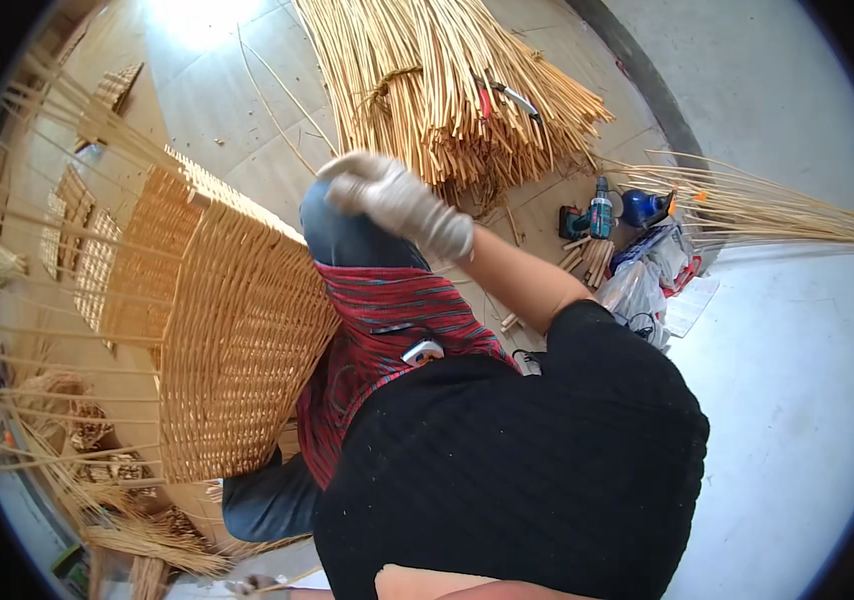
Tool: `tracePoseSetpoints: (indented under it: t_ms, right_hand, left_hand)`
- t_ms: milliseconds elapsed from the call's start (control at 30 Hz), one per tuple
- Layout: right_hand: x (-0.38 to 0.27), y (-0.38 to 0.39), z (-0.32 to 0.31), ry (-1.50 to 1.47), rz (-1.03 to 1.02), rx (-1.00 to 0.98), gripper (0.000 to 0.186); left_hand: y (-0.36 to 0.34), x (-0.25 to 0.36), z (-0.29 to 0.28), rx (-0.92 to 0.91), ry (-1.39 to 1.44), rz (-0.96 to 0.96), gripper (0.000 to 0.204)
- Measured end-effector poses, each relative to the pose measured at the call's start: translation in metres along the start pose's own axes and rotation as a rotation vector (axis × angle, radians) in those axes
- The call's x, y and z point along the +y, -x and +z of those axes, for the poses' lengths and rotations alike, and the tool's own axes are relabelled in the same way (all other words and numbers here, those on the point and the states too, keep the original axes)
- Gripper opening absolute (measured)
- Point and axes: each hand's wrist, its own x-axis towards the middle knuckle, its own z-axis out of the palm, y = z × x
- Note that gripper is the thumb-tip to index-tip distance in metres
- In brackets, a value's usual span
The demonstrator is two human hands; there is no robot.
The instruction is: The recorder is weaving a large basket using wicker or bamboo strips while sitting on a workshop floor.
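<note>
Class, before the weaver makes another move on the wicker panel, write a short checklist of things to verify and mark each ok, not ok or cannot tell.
1. Gloved hand clear of the panel: ok, it is raised above the knee, apart from the weave.
2. Other hand's position: cannot tell, it is out of view.
3. Wicker panel supported: ok, it leans against the person's lap.
4. Loose stakes sticking out of the panel's left side: not ok, they are unwoven.
5. Supply of cane bundle within sight: ok, it lies on the floor ahead.
6. Cutters to hand: ok, resting on the bundle.
</note>
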Motion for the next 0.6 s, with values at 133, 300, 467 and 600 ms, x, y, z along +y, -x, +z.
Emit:
tracePoseSetpoints:
  t_ms: [133,300,467,600]
  right_hand:
    - [0.021,-0.037,-0.101,0.515,0.070,0.489,0.027]
    - [0.055,-0.048,-0.200,1.256,-0.193,0.818,0.035]
    - [0.071,-0.072,-0.273,1.527,-0.211,0.699,0.039]
    - [0.060,-0.105,-0.267,1.314,0.122,0.607,0.040]
  left_hand:
    - [0.020,-0.046,0.007,0.173,-0.555,-0.035,0.037]
    - [0.040,-0.057,0.011,0.281,-0.935,-0.043,0.039]
    - [0.063,-0.063,-0.018,0.485,-1.172,0.034,0.042]
    - [0.075,-0.017,0.004,0.656,-1.111,0.263,0.043]
